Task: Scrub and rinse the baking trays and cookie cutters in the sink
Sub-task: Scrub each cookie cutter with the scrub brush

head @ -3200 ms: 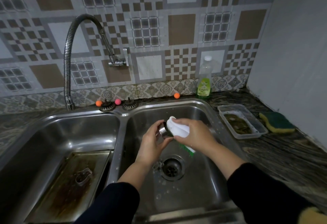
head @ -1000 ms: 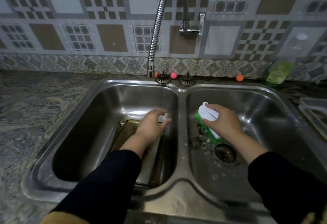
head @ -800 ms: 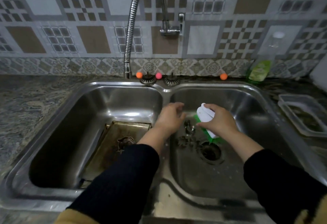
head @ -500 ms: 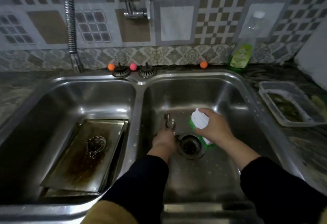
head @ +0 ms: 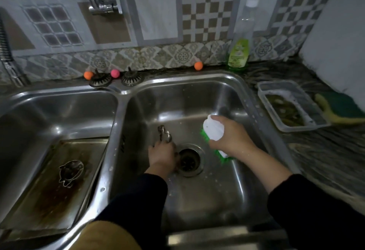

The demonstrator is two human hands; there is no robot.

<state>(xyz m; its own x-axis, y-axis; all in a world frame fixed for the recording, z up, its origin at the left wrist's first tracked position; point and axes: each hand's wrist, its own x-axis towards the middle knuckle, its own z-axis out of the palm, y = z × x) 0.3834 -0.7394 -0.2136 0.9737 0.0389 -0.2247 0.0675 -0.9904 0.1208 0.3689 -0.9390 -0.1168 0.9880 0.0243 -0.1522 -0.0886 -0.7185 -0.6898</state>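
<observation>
In the right basin (head: pixel 227 99) my left hand (head: pixel 163 156) grips a metal cookie cutter (head: pixel 165 134) low beside the drain (head: pixel 188 160); part of the cutter sticks up beyond my fingers. My right hand (head: pixel 231 137) holds a white scrub brush (head: pixel 213 131) with green bristles, a little right of the drain and apart from the cutter. In the left basin (head: pixel 59 109) lies a stained baking tray (head: pixel 49 186) with another cookie cutter (head: pixel 71 172) resting on it.
A dish soap bottle (head: pixel 240 38) stands on the counter behind the right basin. A clear plastic container (head: pixel 290 104) and a green-yellow sponge (head: pixel 341 107) lie on the right counter. Two strainer plugs (head: pixel 116 79) and small coloured balls sit on the sink's back rim. The tap (head: pixel 104 7) is on the wall.
My left hand put one cutter on the tray in the left basin, crossed to the right basin and picked up another cutter by the drain. My right hand kept the brush.
</observation>
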